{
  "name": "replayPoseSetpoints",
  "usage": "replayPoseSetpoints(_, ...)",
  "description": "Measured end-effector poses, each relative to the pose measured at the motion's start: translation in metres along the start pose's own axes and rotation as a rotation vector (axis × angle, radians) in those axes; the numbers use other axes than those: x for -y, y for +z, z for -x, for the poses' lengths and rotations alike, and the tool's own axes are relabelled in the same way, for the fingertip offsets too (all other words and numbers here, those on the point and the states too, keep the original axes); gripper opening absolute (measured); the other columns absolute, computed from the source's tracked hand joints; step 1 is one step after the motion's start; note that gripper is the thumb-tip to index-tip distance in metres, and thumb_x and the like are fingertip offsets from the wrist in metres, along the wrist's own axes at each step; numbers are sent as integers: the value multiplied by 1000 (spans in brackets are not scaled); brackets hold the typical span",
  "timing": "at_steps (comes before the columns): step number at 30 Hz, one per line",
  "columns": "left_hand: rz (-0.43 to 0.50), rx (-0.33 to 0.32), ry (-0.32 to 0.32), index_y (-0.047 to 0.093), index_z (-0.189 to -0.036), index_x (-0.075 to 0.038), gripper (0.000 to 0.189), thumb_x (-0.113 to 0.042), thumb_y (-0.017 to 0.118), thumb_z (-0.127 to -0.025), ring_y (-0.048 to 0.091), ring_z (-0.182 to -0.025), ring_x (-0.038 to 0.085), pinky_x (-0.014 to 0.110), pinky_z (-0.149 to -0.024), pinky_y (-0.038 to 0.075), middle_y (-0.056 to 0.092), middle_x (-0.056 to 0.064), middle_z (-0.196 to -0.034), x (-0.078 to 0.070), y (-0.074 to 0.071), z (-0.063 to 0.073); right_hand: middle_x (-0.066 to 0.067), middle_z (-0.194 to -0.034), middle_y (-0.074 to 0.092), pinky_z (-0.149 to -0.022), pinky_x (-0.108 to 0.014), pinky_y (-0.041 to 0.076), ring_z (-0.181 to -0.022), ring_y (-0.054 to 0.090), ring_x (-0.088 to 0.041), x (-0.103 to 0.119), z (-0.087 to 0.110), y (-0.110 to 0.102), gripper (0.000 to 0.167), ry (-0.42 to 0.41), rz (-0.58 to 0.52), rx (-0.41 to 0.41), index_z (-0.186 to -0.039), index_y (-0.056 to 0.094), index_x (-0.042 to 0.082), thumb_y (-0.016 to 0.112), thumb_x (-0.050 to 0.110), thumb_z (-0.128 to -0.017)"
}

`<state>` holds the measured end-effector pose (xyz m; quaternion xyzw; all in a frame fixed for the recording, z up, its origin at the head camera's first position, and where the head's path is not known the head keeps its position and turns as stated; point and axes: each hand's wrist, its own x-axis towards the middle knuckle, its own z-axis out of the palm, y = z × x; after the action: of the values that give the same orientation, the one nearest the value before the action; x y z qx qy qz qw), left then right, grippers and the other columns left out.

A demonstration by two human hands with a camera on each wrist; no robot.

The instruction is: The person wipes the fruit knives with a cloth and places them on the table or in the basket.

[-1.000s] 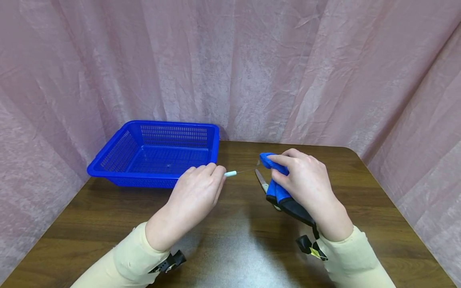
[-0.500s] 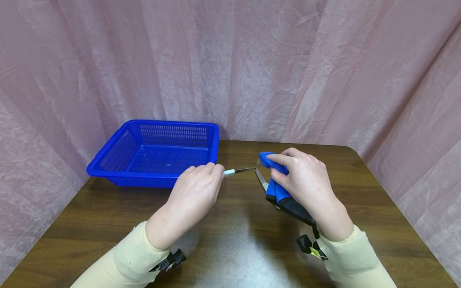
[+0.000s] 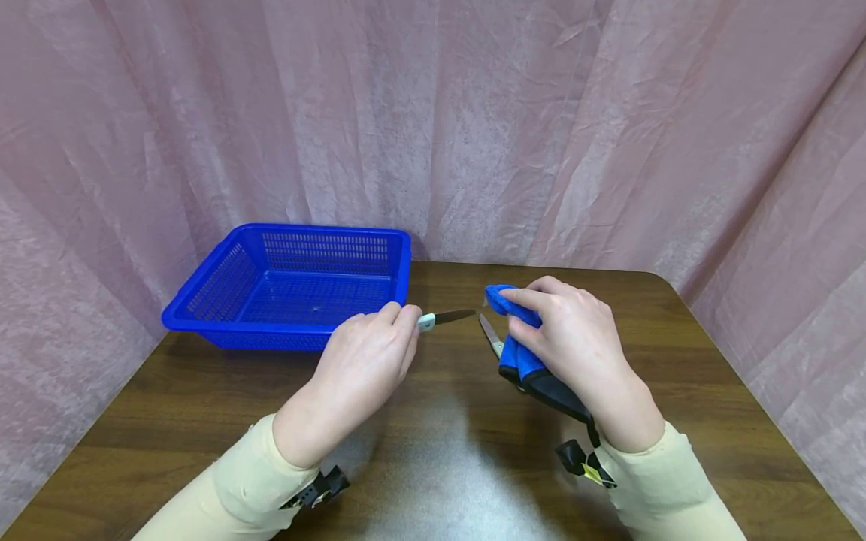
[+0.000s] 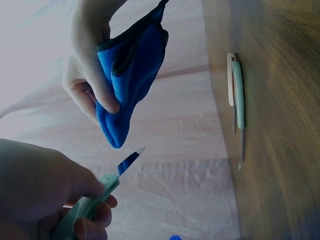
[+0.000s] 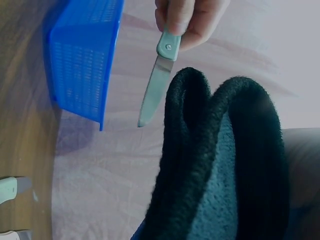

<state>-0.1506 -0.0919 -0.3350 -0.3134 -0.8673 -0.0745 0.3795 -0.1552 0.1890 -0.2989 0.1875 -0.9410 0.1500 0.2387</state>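
Note:
My left hand [image 3: 368,357] grips a small knife [image 3: 426,322] by its mint-green handle, beside the basket's near right corner. Its bare blade [image 5: 156,90] points right, toward the cloth, with a short gap between. Thumb and fingers of my right hand [image 3: 575,330] pinch a folded blue cloth [image 3: 519,359] with black edging, held up above the table. In the left wrist view a green-handled knife [image 4: 239,95] and a pale-pink-handled knife [image 4: 230,82] lie side by side on the table. From the head view, the cloth and right hand partly hide them.
A blue plastic basket [image 3: 318,328] with slotted walls stands at the back left of the wooden table [image 3: 433,451]. Nothing shows inside it. A pink curtain [image 3: 473,135] hangs right behind the table and along its sides.
The knife has turned in my left hand: its blade, a thin edge-on line before, now shows its flat side and tips slightly upward. My right hand and the cloth have hardly moved.

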Motion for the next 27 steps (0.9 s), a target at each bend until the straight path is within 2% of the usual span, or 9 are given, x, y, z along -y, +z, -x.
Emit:
replayPoseSetpoints(5,12,11,-6,60,-95,-4,23,-6,82,-93,54,-49,28,40,-45,43,50,4,-74,0,-1,2,-4,-115,78,-76,-50,57,-95,73,-29,1,0,0,36,0,-1,7,-133,82,23,78,21,-97)
replayPoseSetpoints(11,8,18,-7,60,-94,-4,24,-10,83,-96,53,-47,26,39,-42,41,49,4,-74,-1,-1,2,-4,-115,77,-75,-50,56,-94,73,-29,2,0,-1,37,1,-2,7,-133,82,23,78,21,-97)
replayPoseSetpoints(20,13,50,-12,58,-96,-5,27,-14,83,-98,54,-48,26,38,-45,41,49,2,-70,-2,-2,0,-3,-114,77,-76,-50,56,-94,73,-28,5,2,0,36,-18,2,-8,-132,83,24,78,20,-96)
replayPoseSetpoints(27,22,65,-16,56,-95,-5,30,-14,84,-98,54,-49,25,37,-45,40,54,2,-70,-3,-3,1,-3,-110,77,-77,-48,57,-92,73,-28,13,4,4,35,-81,6,-50,-129,84,22,84,21,-94)
